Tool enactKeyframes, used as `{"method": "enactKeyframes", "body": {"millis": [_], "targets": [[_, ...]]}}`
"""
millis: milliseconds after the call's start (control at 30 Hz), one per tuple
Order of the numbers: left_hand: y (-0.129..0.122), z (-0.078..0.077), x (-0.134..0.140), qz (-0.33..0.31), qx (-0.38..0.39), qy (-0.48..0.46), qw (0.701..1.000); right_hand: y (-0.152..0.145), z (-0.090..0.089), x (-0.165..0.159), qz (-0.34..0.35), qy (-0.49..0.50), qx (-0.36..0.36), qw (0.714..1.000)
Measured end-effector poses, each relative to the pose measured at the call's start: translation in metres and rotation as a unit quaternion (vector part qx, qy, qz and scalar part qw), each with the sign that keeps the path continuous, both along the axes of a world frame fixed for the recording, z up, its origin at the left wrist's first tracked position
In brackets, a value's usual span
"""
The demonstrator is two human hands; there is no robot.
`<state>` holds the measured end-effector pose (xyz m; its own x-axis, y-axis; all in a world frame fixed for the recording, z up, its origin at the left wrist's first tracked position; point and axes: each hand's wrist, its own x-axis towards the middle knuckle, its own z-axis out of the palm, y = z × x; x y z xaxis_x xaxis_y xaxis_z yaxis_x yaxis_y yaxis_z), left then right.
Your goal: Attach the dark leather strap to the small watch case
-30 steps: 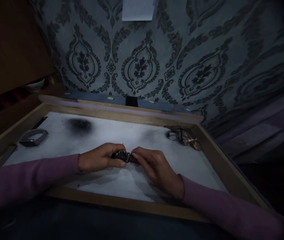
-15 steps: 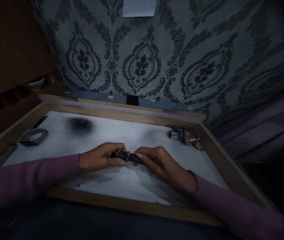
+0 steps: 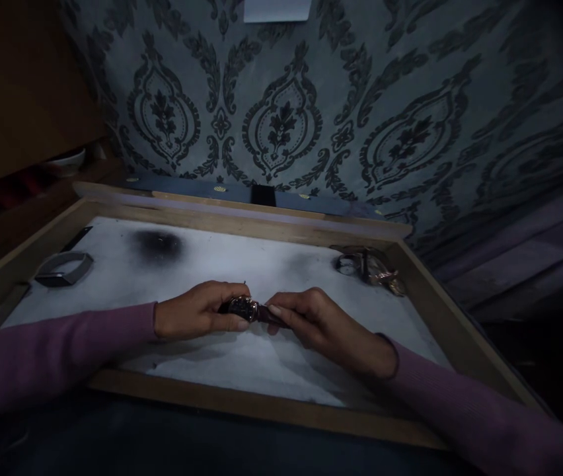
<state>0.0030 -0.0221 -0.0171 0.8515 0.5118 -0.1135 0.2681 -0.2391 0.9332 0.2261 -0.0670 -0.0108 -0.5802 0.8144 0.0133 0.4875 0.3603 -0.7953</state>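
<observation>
The left hand [image 3: 202,311] is curled, with its thumb and fingers nipped around the round, dark-faced wristwatch with a shiny metal case [image 3: 242,308]; the right hand [image 3: 311,324] has its thumb and fingertips pressed together on the dark, reddish-brown strap [image 3: 263,315] of this same watch, which points from the case toward three o'clock. The watch is between the two hands, over the white sheet-like lining [image 3: 242,248] of the shallow, pale-brown wooden tray [image 3: 262,408]; I cannot tell how high it is held. In my judgement, if the left thumb slipped on the smooth case, the watch could turn or drop onto the lining, and too strong a pull from the right hand could strain the joint of the strap. The dim light makes this small joint hard to see. The near wall of the tray lies at six o'clock, under the forearms, so a low elbow could knock it. At nine o'clock there is the grey, looped band watch [image 3: 66,270], and between two and three o'clock the tangled cluster of brownish and gold-coloured watches [image 3: 371,271]. The widest stretch of lining for moving seems toward twelve o'clock, up to the far wall.
</observation>
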Motion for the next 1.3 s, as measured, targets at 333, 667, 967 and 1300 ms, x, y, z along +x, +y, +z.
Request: {"method": "enactKeyframes", "body": {"millis": [333, 667, 967, 1300], "targets": [[0.003, 0.0018, 0.0004, -0.02, 0.021, 0.012, 1.0, 0.0002, 0.0019, -0.0006, 0.01, 0.01, -0.013, 1.0], [0.0043, 0.0035, -0.0014, -0.041, 0.029, 0.013, 0.999, 0.0019, 0.0005, 0.0003, 0.027, 0.037, -0.034, 0.998], [0.0042, 0.0099, -0.0022, -0.096, 0.068, 0.04, 0.992, 0.0059, -0.0055, 0.0008, 0.065, 0.075, -0.188, 0.977], [0.0074, 0.0082, -0.0022, -0.06, 0.043, 0.007, 0.997, 0.0043, -0.002, -0.0006, 0.03, 0.118, -0.155, 0.98]]}}
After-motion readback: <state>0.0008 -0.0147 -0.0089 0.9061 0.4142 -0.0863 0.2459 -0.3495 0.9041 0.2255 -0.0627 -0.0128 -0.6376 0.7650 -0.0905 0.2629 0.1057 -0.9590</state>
